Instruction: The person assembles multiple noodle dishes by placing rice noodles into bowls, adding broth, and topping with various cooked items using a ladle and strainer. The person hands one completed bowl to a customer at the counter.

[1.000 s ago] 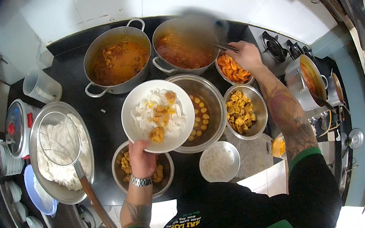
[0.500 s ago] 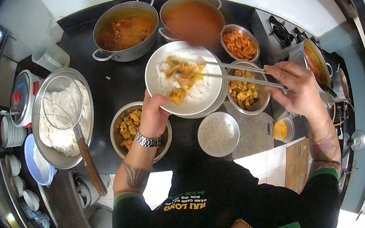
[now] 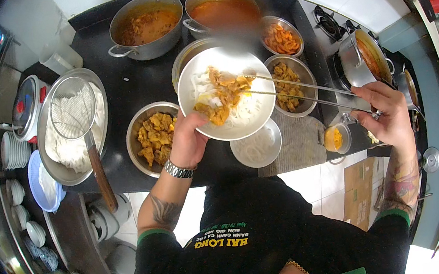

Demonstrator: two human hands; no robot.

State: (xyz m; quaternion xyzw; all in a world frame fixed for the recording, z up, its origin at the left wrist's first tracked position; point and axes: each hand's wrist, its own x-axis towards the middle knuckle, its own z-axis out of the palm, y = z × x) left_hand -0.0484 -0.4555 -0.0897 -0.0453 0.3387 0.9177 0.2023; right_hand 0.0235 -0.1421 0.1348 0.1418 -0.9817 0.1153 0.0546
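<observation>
My left hand (image 3: pixel 189 135) grips the near left rim of a white bowl (image 3: pixel 267 109), thumb over the edge. White noodles (image 3: pixel 238 113) lie in the bowl, topped with yellow-brown meat pieces (image 3: pixel 219 95). In my right hand (image 3: pixel 384 112) are long metal chopsticks (image 3: pixel 312 85), whose tips reach over the bowl's right side to the meat. Under the bowl's near edge stands a smaller white bowl (image 3: pixel 257 151) with pale contents, partly hidden. Steel bowls of yellow-brown meat (image 3: pixel 156 137) stand left of it and to its right (image 3: pixel 294 94).
Two large pots (image 3: pixel 147 27) (image 3: pixel 222 12) of orange-brown broth stand at the back. A steel bowl of orange shrimp-like pieces (image 3: pixel 281 38) is at back right. Left, a wire strainer (image 3: pixel 74 106) rests on a basin of noodles (image 3: pixel 70 162). Another pot (image 3: pixel 350 56) is on the stove.
My right hand and the chopsticks have moved right and down, the tips still over the bowl. A metal-rimmed round dish now shows behind the bowl. The view has shifted slightly.
</observation>
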